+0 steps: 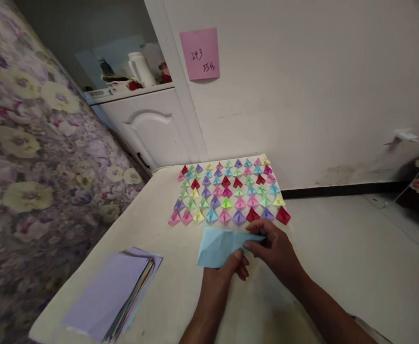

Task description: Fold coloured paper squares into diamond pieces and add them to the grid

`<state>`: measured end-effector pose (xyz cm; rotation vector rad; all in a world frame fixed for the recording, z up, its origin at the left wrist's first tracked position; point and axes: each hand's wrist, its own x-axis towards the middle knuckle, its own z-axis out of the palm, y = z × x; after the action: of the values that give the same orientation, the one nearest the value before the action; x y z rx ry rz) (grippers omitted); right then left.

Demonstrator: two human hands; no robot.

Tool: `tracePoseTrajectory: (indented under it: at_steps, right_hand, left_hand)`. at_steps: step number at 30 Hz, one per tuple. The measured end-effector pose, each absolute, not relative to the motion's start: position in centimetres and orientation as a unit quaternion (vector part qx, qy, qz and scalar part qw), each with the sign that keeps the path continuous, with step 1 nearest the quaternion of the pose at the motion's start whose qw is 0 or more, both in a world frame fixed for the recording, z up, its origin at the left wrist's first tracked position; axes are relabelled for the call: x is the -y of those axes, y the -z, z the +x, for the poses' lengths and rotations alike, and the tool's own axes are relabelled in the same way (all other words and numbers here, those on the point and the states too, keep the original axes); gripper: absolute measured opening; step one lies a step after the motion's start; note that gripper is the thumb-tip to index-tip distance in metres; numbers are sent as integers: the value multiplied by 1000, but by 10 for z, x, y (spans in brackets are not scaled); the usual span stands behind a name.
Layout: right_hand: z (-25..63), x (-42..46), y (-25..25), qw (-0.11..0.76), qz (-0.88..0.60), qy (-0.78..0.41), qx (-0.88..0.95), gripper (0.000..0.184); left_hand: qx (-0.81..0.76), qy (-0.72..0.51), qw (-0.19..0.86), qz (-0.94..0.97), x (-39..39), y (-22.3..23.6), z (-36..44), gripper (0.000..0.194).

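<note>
A light blue sheet of folding paper (pixel 214 246), creased and partly folded to a narrow point on its right side, is held up over the table. My left hand (pixel 229 267) pinches its lower edge, thumb on the near face. At the pointed right part, my right hand (pixel 267 241) grips the paper between thumb and fingers. Just beyond the hands stand several rows of small folded paper pieces (pixel 226 203) in pink, red, purple, green, yellow and blue.
A stack of coloured paper (pixel 112 291), purple on top, lies on the cream tabletop (pixel 159 205) at left. Behind are a white cabinet (pixel 155 124) and a wall with a pink note (pixel 200 53). A flowered curtain (pixel 52 167) hangs along the left side.
</note>
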<state>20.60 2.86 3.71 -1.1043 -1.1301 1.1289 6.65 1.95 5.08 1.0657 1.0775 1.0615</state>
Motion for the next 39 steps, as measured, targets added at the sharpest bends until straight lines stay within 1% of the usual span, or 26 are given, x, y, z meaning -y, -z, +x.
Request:
tracePoseTrajectory:
  at_steps: [2,3,8,16,18,21,25,30,34,39]
  right_hand:
    - [206,-29,-35,562,-466,-494,472,29]
    - [207,-29,-34,558,-464,-501,472,29]
    - [209,-30,-33,551,-451,-512,481,20]
    - [216,-30,-33,551,-469,-482,495,15]
    - [218,-32,-33,539,-471,-481,506,18]
    - [219,-34,-33,494,-444,-525,532,21]
    - [218,-34,-31,446,-449,-552,543,12]
    - [218,-34,-26,443,-460,-561,527,12]
    - [219,-37,-23,444,-474,-545,530,14]
    - [218,-36,-22,434,-470,-558,529,14]
  left_hand:
    - [-467,-461,610,445,-19,-51,67,24]
    - [-470,-463,613,435,-19,-51,67,24]
    - [-466,-483,629,392,-20,-50,66,23]
    - [-444,-477,654,385,-24,-44,60,22]
    - [-455,-477,649,379,-23,-44,62,22]
    - [-472,-459,652,375,-21,-43,66,23]
    - [-471,-423,661,402,-19,-40,69,26]
    - [-483,-393,653,431,-20,-37,67,30]
    - [-482,-395,654,430,-22,-36,64,28]
    - [-480,-377,660,437,-21,-35,65,27]
